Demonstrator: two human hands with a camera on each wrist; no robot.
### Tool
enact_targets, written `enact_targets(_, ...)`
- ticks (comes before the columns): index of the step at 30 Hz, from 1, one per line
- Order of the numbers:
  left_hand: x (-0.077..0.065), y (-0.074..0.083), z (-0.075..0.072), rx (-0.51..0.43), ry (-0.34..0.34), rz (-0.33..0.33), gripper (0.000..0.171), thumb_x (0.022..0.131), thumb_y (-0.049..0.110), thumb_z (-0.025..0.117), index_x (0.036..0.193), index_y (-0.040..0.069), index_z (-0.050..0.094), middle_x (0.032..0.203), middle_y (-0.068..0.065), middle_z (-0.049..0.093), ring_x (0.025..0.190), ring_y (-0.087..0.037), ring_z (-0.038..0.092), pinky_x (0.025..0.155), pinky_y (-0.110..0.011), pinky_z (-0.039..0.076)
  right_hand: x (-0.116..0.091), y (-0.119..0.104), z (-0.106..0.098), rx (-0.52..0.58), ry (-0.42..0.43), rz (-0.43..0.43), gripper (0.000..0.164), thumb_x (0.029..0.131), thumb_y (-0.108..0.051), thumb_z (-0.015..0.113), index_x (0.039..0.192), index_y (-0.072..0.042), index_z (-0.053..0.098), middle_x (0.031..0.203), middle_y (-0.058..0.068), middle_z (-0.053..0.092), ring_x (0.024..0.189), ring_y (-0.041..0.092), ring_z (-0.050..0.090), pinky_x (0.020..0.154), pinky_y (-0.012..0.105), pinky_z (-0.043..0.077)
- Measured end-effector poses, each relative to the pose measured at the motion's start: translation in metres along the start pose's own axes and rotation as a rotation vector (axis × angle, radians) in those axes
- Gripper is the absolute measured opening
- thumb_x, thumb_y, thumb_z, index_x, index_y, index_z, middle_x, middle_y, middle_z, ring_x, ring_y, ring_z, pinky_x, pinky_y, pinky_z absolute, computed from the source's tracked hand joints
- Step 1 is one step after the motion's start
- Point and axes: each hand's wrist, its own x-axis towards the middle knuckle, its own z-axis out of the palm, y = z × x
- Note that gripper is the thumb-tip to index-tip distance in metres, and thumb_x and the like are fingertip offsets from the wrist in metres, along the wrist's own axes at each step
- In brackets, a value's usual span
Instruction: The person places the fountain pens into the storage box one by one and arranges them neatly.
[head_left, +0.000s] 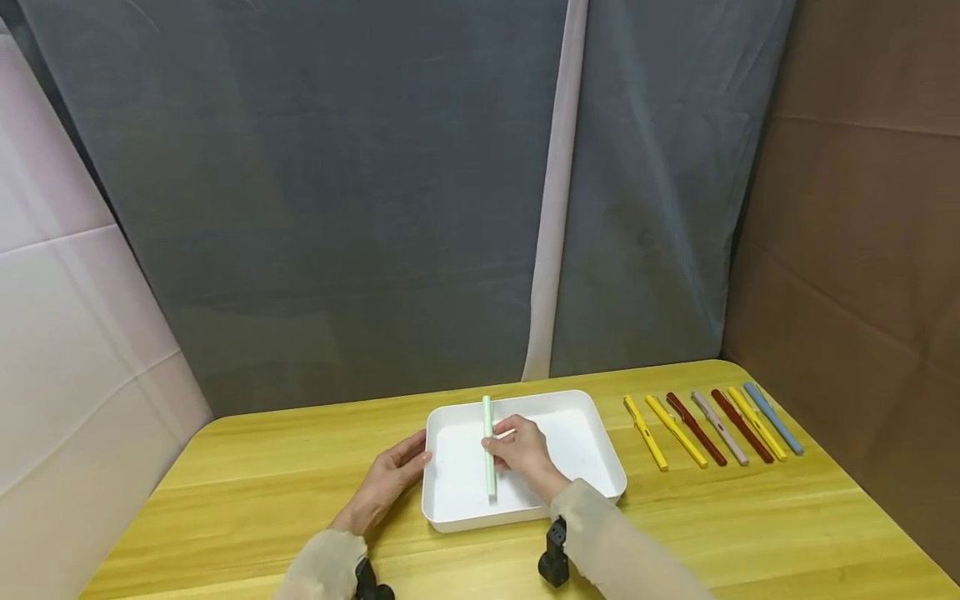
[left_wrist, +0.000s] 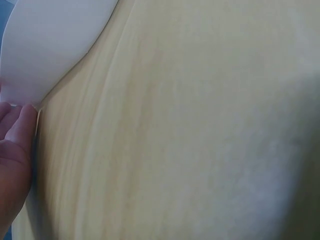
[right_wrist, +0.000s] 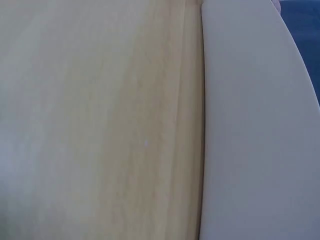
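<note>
A white tray (head_left: 585,454) with low walls stands on the wooden table. Over its left half, my right hand (head_left: 522,450) pinches a pale green pen (head_left: 488,417) between thumb and fingers. The pen points away from me, its far end overlapping the tray's back rim in the head view. My left hand (head_left: 392,479) lies at the tray's left side, fairly straight fingers touching the outer wall. The left wrist view has that hand's fingertips against the white wall (left_wrist: 55,50). In the right wrist view only the tray's wall (right_wrist: 255,125) shows, with the right hand mostly out of frame.
Right of the tray several pens lie side by side in a slanted row: a yellow pen (head_left: 647,433) at the left end, dark red and grey ones between, a blue pen (head_left: 774,418) at the right end. Grey curtain (head_left: 375,208) hangs behind the wooden table (head_left: 262,475).
</note>
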Motion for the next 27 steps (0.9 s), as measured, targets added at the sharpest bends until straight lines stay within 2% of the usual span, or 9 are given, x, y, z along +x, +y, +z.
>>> enact_targets(8,0.0,-0.001,0.001,0.004,0.003,0.017,0.059,0.099,0.017,0.058,0.148,-0.005,0.035,0.153,-0.027,0.038,0.14,-0.04,0.04,0.113,-0.045,0.042,-0.003,-0.005,0.017,-0.076,-0.031,-0.005,0.019,0.083,-0.008,0.074,0.094,0.001,0.061,0.065,0.005,0.066,0.047,0.005,0.052,0.044,0.013,0.044)
enact_targets(19,-0.001,0.0,0.001,0.002,-0.001,0.006,0.057,0.099,0.019,0.057,0.149,-0.002,0.036,0.153,-0.025,0.038,0.14,-0.039,0.041,0.112,-0.042,0.044,-0.007,-0.009,0.035,-0.09,-0.073,0.022,0.018,0.082,-0.007,0.075,0.088,-0.002,0.059,0.057,0.001,0.059,0.045,0.006,0.051,0.042,0.014,0.043)
enact_targets(27,-0.002,0.0,0.002,-0.004,-0.002,0.016,0.055,0.1,0.015,0.054,0.148,-0.004,0.035,0.153,-0.026,0.038,0.14,-0.04,0.04,0.114,-0.047,0.041,-0.004,-0.01,0.047,-0.107,-0.073,0.039,0.019,0.081,-0.007,0.076,0.084,-0.004,0.058,0.05,-0.001,0.053,0.042,0.006,0.047,0.039,0.012,0.04)
